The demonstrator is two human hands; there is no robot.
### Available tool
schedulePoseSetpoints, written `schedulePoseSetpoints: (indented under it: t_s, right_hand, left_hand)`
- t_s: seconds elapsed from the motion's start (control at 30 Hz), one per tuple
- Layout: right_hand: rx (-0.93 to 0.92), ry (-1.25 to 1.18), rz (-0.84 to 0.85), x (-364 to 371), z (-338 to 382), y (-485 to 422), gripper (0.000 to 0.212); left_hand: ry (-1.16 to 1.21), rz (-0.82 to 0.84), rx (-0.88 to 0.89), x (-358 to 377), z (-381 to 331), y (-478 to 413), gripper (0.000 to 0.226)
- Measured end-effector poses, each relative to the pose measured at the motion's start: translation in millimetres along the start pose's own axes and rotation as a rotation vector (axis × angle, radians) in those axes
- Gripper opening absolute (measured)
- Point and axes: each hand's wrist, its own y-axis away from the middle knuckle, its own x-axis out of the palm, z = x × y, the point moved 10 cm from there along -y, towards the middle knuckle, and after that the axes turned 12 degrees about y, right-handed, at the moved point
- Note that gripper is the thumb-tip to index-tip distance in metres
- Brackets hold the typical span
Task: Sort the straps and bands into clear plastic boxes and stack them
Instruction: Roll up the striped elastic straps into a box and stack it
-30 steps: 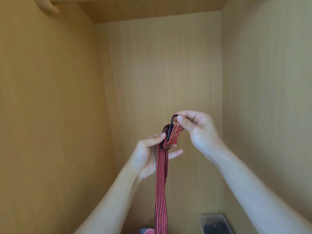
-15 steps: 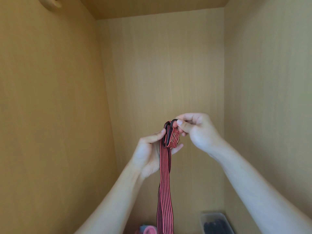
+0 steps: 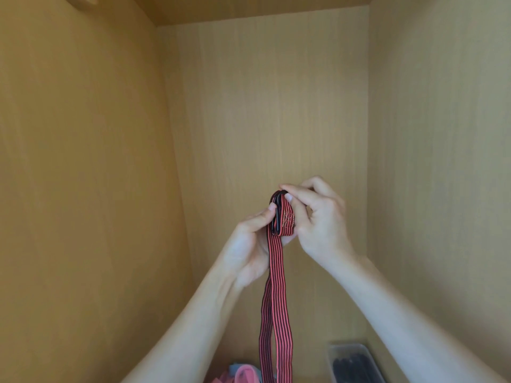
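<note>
1. Strap point(image 3: 275, 286), red with black stripes: I find its folded top end held up between both hands, in front of the back wall of the cabinet point(image 3: 276, 106).
2. Left hand point(image 3: 249, 244): the thumb presses on the black hook point(image 3: 274, 221) at the fold and the fingers curl behind the strap. It is clamped on the strap.
3. Right hand point(image 3: 318, 225): thumb and forefinger pinch the top of the fold from the right, and the other fingers are curled. It is likewise clamped on the strap.
4. Two lengths of the strap hang side by side from the hands and run off the lower edge of my view.
5. Box point(image 3: 355, 360): clear plastic, low right by the right wall. It holds dark items, but I cannot tell what they are.
6. Pink bands point(image 3: 243, 373): low in view, just left of the hanging strap.
7. Cabinet walls: plain wood on the left, back and right.
</note>
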Motion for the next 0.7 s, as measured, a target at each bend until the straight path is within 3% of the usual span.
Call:
schedulePoseSetpoints:
  t_s: [0.23,0.5,0.7]
  right_hand:
    - [0.001,-0.086,0.359,27.4,-3.1,0.1,0.033]
    - [0.27,-0.375,0.573,38.8,-17.7,-0.1,0.016]
    - [0.369,-0.446,0.531,28.9,-25.8,-5.5,0.008]
  left_hand:
    - [0.046,-0.054,0.034,-10.4,-6.2,-1.3,0.024]
    - [-0.135,-0.07,-0.006,-8.4,-1.5,-0.5,0.033]
    - [-0.294,-0.002,-0.004,4.1,-1.8,1.5,0.038]
